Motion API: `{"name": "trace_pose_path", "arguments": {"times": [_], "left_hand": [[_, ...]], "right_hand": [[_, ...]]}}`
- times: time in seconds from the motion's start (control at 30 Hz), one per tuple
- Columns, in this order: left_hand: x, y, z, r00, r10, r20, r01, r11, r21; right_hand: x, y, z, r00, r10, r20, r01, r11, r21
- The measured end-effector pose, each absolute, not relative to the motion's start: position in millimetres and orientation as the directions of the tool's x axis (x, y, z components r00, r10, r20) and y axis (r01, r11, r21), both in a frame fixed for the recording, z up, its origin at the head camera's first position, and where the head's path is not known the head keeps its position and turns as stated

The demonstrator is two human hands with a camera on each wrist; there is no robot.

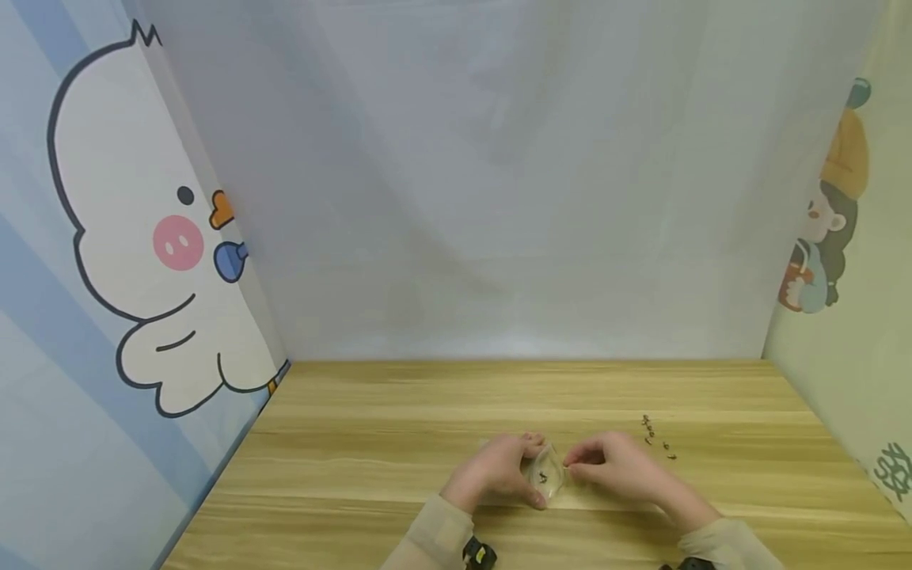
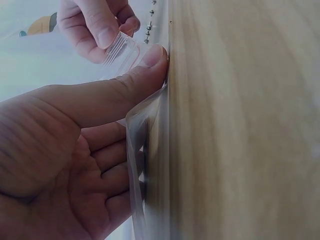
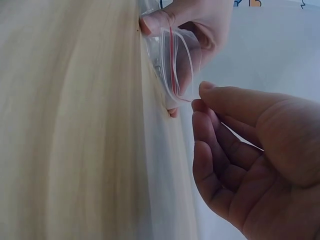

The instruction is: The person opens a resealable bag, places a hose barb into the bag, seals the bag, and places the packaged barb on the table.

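Observation:
A small clear zip bag (image 1: 549, 465) with a red line along its mouth (image 3: 172, 65) stands open just above the table. My left hand (image 1: 499, 471) holds it from the left, thumb on the near side and fingers on the far side. At the mouth's right edge, my right hand (image 1: 620, 471) pinches the bag's lip between thumb and index finger. A small dark piece (image 1: 543, 478) shows in the bag; its exact kind is too small to tell. Beyond the right hand, several similar dark pieces (image 1: 649, 431) lie loose on the wood.
The wood-grain table (image 1: 356, 443) runs back to a pale grey curtain (image 1: 499, 198). Printed cartoon panels stand at the left (image 1: 128, 261) and right (image 1: 841, 356). Two more dark pieces (image 1: 670, 452) lie to the right of the main scatter.

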State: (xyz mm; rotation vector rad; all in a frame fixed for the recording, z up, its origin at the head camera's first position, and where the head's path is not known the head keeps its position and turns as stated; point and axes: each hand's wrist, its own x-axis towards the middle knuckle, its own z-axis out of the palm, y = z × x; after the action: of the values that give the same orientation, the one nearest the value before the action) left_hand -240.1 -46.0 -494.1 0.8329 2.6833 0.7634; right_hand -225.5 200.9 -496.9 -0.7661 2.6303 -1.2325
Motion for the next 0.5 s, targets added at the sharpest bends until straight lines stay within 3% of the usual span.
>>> {"name": "trace_pose_path", "arguments": {"times": [0.5], "left_hand": [[-241.9,-45.9,-495.7,-0.81,0.582,-0.077,0.451,0.701,0.552]], "right_hand": [[-227.8,190.5,-502.3,-0.859,-0.501,0.103,-0.377,0.485,-0.789]]}}
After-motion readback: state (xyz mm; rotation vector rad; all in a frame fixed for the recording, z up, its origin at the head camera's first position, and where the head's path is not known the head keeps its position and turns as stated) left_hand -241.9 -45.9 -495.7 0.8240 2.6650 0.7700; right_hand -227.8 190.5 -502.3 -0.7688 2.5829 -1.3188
